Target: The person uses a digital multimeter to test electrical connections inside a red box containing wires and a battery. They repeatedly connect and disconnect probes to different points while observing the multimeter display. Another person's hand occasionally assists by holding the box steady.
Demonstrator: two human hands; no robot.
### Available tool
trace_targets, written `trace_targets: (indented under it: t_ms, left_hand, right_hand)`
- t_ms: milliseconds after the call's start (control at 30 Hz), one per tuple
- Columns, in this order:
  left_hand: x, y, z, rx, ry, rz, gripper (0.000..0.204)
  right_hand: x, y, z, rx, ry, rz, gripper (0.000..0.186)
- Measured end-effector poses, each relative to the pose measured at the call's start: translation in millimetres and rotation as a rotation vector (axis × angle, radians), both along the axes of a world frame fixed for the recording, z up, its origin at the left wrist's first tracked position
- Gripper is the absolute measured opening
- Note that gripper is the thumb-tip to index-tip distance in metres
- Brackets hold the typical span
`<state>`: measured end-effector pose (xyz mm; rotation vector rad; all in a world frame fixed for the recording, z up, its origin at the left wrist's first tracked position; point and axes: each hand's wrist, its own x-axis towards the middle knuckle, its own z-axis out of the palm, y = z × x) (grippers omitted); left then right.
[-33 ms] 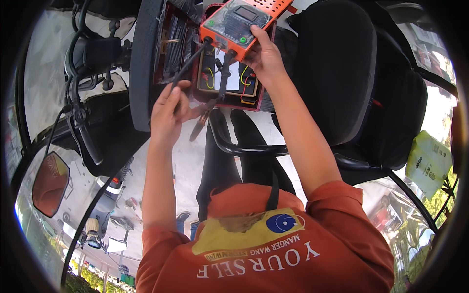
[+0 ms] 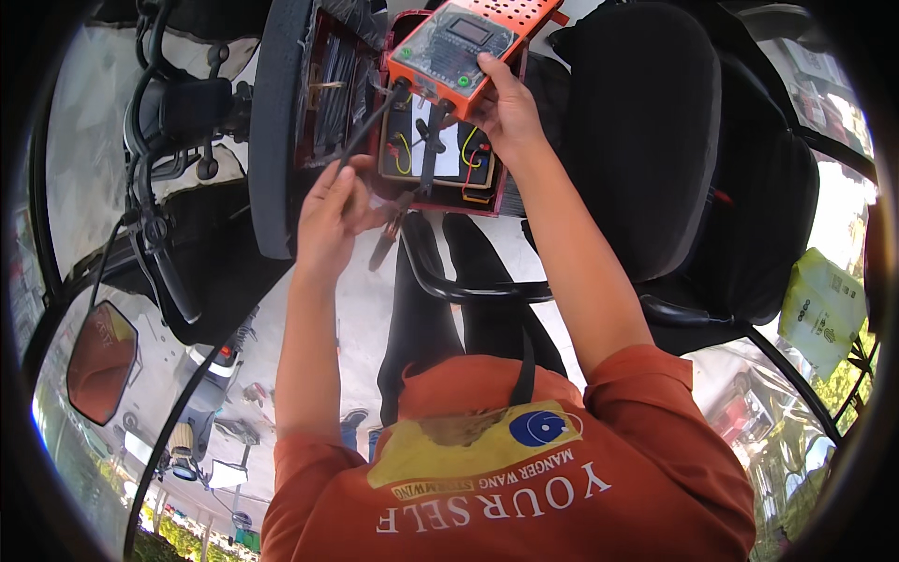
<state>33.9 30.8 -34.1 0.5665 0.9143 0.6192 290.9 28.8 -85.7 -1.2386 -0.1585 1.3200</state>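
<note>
Left hand (image 2: 330, 211) has edged slightly rightward on my feed.
I see its fingers (image 2: 341, 184) gripping a thin black cable (image 2: 373, 122); the right hand (image 2: 515, 122) clasps an orange, perforated, rectangular box (image 2: 438, 58).

An open-air spot, a street or parking area, frames a small covered vehicle (image 2: 220, 292) with handlebars (image 2: 192, 108), a mirror (image 2: 101, 363) and a black seat (image 2: 646, 140). Clear sheeting (image 2: 801, 468) hangs by its dark frame (image 2: 794, 379). Outside, a scooter (image 2: 198, 398) stands on pale ground (image 2: 361, 309) as daylight catches greenery (image 2: 185, 539); wiring shows in an open maroon box (image 2: 513, 183) beside the seat.
</note>
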Motion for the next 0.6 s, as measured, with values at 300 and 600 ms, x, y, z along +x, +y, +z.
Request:
trace_targets:
  t_ms: [300, 600]
  left_hand:
    - [29.4, 29.3, -72.2, -0.312, 0.298, -0.225, 0.027]
    - [45.3, 38.7, -117.4, -0.360, 0.316, -0.312, 0.023]
  right_hand:
    - [43.3, 20.8, -81.8, -0.140, 0.014, -0.079, 0.048]
    - [62.9, 16.6, -155.2, -0.104, 0.157, -0.071, 0.035]
